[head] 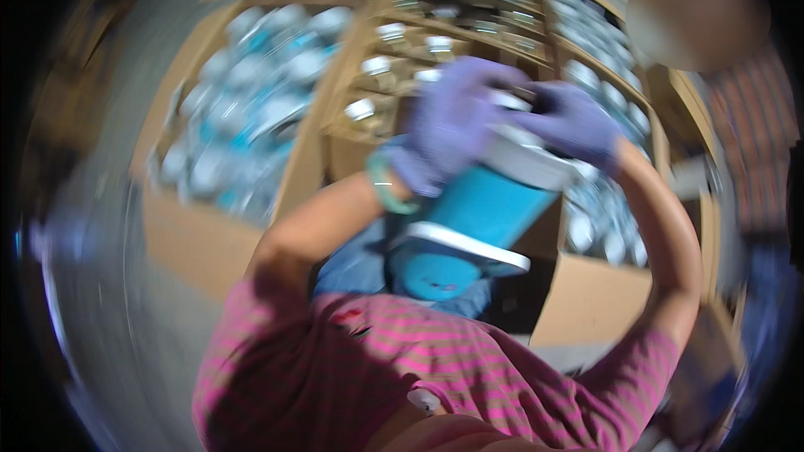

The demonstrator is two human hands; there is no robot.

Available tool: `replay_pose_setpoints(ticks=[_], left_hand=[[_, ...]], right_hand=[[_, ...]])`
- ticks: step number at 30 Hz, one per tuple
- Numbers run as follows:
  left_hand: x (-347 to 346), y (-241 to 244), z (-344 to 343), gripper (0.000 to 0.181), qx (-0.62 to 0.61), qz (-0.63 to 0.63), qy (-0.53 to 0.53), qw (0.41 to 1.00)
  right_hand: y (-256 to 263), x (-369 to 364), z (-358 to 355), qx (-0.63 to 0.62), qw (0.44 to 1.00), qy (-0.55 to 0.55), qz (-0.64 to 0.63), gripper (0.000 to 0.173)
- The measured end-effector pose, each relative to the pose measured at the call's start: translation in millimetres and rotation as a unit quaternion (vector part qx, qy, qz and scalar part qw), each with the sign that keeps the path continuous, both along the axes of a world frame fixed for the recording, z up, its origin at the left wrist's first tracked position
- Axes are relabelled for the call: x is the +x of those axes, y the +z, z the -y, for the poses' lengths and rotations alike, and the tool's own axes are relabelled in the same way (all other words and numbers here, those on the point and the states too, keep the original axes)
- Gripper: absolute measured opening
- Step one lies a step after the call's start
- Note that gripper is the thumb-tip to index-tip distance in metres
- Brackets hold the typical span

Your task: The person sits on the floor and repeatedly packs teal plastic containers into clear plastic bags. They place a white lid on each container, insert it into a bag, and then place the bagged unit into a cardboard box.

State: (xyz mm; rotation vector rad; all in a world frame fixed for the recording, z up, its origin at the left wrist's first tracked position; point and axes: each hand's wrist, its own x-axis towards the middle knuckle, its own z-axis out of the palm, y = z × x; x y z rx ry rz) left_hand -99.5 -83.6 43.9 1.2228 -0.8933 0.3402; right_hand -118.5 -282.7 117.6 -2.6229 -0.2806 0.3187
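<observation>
My left hand (452, 119), in a purple knit glove with a pale green bangle at the wrist, curls over the upper end of a turquoise and white container or device (496, 207). From the other side, my gloved right hand (565, 119) bends in so that the fingertips nearly meet. Something small and white (512, 102) shows between the fingers; blur hides what it is and how firmly it is held. The turquoise body tilts in front of my lap, with a white band at its upper end and a white flange (465, 248) lower down.
A carton (207, 263) of clear bottles with white caps (245, 94) lies left. Ahead, a divided carton holds bottles with shiny caps (377, 69). Another carton (593, 301) of bottles stands right. At upper right is a person in a striped shirt (747, 138).
</observation>
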Motion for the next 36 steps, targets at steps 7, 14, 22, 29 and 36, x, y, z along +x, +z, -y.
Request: replay_pose_setpoints(ticks=[7,14,22,29,36], left_hand=[[-35,-106,-179,0.054,0.359,0.062,0.398,0.842],[-20,-167,-390,0.046,0.772,-0.142,0.324,0.528],[107,19,-239,0.046,0.498,-0.202,0.183,0.823],[167,113,-21,0.023,0.161,-0.071,0.031,0.984],[164,-12,-45,0.036,0.392,0.296,0.159,0.856]], right_hand=[[-49,15,43,0.153,0.987,-0.029,-0.030,0.019],[-51,27,57,0.164,0.986,-0.018,-0.040,0.025],[33,39,-81,0.276,0.960,0.044,-0.001,0.060],[-5,175,-37,-0.068,0.989,-0.048,0.119,0.054],[-92,151,97,-0.082,0.919,-0.120,0.366,0.046]])
